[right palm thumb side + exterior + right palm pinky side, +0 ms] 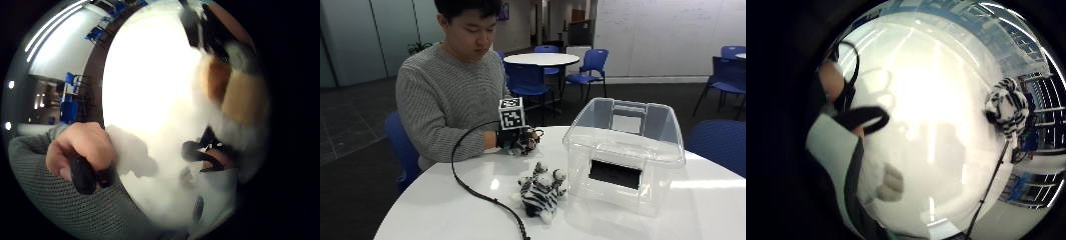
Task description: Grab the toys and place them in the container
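Note:
A black-and-white zebra plush lies on the round white table, just left of a clear plastic container with its lid off. The zebra also shows in the little finger side palm view, away from the palm. My gloved right hand rests near the table's far edge in front of the person, behind the zebra. A white plush toy with orange-brown patches sits against the palm, its paw showing. The fingers curl over its fur. In the outside view this toy is mostly hidden by the hand.
The person's bare left hand is close by and holds a small dark object. Blue chairs and another round table stand behind. The container looks empty apart from a dark panel on its front wall.

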### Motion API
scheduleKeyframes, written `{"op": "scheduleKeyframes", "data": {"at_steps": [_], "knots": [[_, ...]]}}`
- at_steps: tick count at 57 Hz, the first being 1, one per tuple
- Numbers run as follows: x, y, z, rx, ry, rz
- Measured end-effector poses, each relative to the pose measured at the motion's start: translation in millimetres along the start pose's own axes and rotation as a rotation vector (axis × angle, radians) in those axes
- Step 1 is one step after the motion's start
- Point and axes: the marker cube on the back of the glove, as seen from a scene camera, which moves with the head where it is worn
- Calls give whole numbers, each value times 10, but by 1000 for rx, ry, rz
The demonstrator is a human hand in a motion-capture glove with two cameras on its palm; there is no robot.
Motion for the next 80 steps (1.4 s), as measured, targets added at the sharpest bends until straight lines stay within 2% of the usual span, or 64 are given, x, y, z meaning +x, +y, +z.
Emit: {"op": "scheduleKeyframes", "data": {"at_steps": [5,17,23,27,34,40,44,51,61,67,80], "knots": [[44,-37,7,25,-70,28],[61,-59,-18,20,-67,22],[34,-99,-168,-3,-84,-15],[36,-200,-548,40,-52,-76],[211,-513,-1544,159,-4,-174],[337,-832,-2175,230,-50,-155],[399,-1071,-2397,231,-42,-107],[498,-1426,-2375,190,18,-74],[635,-2256,-2098,233,25,106],[896,-2767,-1861,188,58,199],[1169,-3091,-1640,96,-25,209]]}}
